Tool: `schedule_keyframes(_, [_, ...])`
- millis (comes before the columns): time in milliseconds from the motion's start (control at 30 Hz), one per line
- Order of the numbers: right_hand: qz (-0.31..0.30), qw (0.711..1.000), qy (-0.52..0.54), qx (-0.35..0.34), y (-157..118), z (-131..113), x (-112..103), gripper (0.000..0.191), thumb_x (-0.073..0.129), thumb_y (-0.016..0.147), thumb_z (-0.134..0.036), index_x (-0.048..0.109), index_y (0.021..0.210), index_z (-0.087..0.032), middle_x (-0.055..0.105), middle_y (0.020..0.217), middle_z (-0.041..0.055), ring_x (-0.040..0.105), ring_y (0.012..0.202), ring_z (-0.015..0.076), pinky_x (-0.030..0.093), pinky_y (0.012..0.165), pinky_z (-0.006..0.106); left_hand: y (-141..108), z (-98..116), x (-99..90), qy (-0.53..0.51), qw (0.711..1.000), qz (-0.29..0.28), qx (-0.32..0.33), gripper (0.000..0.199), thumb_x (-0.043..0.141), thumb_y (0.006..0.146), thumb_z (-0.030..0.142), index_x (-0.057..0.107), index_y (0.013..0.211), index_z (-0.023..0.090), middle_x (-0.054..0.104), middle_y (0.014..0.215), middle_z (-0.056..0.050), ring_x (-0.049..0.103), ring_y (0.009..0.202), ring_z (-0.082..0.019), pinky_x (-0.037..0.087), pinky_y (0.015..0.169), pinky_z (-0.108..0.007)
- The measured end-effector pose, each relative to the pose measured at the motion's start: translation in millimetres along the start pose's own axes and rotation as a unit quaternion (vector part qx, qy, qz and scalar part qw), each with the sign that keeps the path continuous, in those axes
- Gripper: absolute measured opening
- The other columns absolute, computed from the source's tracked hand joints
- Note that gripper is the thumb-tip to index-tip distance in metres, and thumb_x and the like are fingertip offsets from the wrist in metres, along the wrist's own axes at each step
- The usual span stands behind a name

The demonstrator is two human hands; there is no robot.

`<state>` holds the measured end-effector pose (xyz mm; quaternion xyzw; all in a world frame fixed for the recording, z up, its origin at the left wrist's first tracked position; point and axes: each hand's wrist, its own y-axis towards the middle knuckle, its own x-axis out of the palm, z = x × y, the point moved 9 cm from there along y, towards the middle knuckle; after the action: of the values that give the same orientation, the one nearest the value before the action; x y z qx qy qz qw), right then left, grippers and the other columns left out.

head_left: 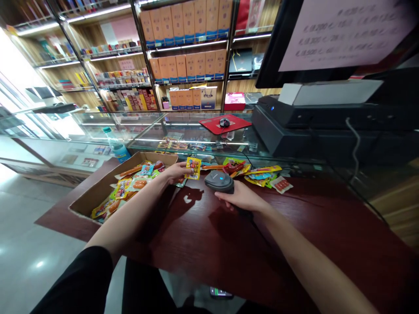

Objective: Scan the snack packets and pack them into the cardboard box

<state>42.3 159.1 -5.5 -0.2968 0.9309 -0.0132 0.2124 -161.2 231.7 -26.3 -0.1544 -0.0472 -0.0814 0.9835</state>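
Observation:
My left hand point(176, 172) pinches a small yellow snack packet point(194, 168) by its left edge, above the dark red desk point(203, 235). Just to the right, my right hand point(240, 197) is wrapped round the handle of a dark barcode scanner point(218, 181), whose head points toward the packet and shows a small blue light. Under and beside my left forearm is an open cardboard box point(81, 201) filled with packaged sausages and snacks. Beyond the scanner lies a row of colourful snack packets point(262, 175), with a red and white packet point(281, 184) at its right end.
Behind the desk runs a glass counter point(147, 131) with a blue bottle point(119, 150) and a black mouse point(224, 122) on a red mat point(240, 123). A monitor point(273, 48) and black machines point(278, 131) stand at the right. A phone point(221, 293) shows below the desk edge.

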Motion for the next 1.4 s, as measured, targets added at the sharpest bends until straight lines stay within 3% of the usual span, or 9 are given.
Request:
schedule_keyframes(267, [0.0, 1.0, -0.005, 0.009, 3, 6, 1, 0.031, 0.065, 0.08, -0.045, 0.053, 0.079, -0.017, 0.06, 0.054, 0.0003, 0.058, 0.044, 0.0128, 0.045, 0.039, 0.021, 0, -7, -2.4, 0.014, 0.999, 0.032, -0.028, 0.037, 0.085, 0.059, 0.014, 0.062, 0.087, 0.012, 0.072, 0.083, -0.008, 0.07, 0.068, -0.018, 0.057, 0.06, -0.025])
schedule_keyframes(433, [0.013, 1.0, -0.01, 0.012, 4, 9, -1, 0.03, 0.066, 0.08, -0.045, 0.055, 0.081, -0.017, 0.06, 0.053, 0.0, 0.059, 0.044, 0.0136, 0.045, 0.039, 0.021, -4, -3, -5.0, 0.026, 0.998, 0.051, -0.022, 0.04, 0.085, 0.059, 0.012, 0.058, 0.088, 0.014, 0.072, 0.08, -0.007, 0.07, 0.066, -0.018, 0.055, 0.055, -0.022])
schedule_keyframes(667, [0.016, 1.0, -0.001, 0.003, 6, 10, 0, 0.032, 0.065, 0.081, -0.047, 0.055, 0.081, -0.017, 0.06, 0.053, 0.0001, 0.059, 0.044, 0.0134, 0.046, 0.04, 0.021, -13, 3, 1.7, 0.034, 0.997, 0.062, -0.025, 0.045, 0.089, 0.051, 0.013, 0.051, 0.075, 0.015, 0.069, 0.07, -0.001, 0.066, 0.056, -0.013, 0.052, 0.048, -0.019])
schedule_keyframes(933, [0.01, 1.0, 0.007, -0.006, 6, 10, 1, 0.035, 0.064, 0.08, -0.05, 0.056, 0.079, -0.017, 0.06, 0.055, 0.0005, 0.059, 0.044, 0.0126, 0.046, 0.041, 0.021, -10, 2, 0.8, 0.052, 0.997, 0.047, -0.012, 0.038, 0.085, 0.056, 0.011, 0.052, 0.074, 0.014, 0.067, 0.069, -0.001, 0.066, 0.059, -0.014, 0.053, 0.053, -0.022])
schedule_keyframes(1133, [0.0, 1.0, -0.007, 0.0, 3, 7, 5, 0.039, 0.063, 0.08, -0.054, 0.055, 0.076, -0.016, 0.06, 0.055, 0.0011, 0.056, 0.042, 0.0122, 0.044, 0.038, 0.021, -8, 7, -1.8, 0.047, 0.998, 0.043, -0.017, 0.043, 0.089, 0.051, 0.016, 0.053, 0.075, 0.014, 0.068, 0.069, -0.002, 0.066, 0.056, -0.014, 0.053, 0.053, -0.023])
schedule_keyframes(1267, [-0.027, 1.0, -0.002, -0.012, 1, 0, 15, 0.04, 0.06, 0.081, -0.057, 0.054, 0.077, -0.017, 0.06, 0.055, 0.0009, 0.055, 0.042, 0.0128, 0.043, 0.036, 0.022, -21, 35, -25.1, 0.021, 0.997, 0.062, 0.029, 0.039, 0.089, 0.052, 0.016, 0.059, 0.077, 0.012, 0.07, 0.076, -0.005, 0.068, 0.068, -0.016, 0.057, 0.064, -0.029])
schedule_keyframes(1400, [-0.033, 0.999, 0.003, -0.012, 3, 0, 25, 0.04, 0.063, 0.079, -0.056, 0.054, 0.081, -0.017, 0.06, 0.055, 0.0002, 0.055, 0.044, 0.0128, 0.044, 0.039, 0.022, -63, 68, -89.2, 0.03, 0.987, 0.143, 0.069, 0.038, 0.089, 0.054, 0.02, 0.063, 0.08, 0.01, 0.071, 0.081, -0.008, 0.068, 0.071, -0.017, 0.056, 0.066, -0.029])
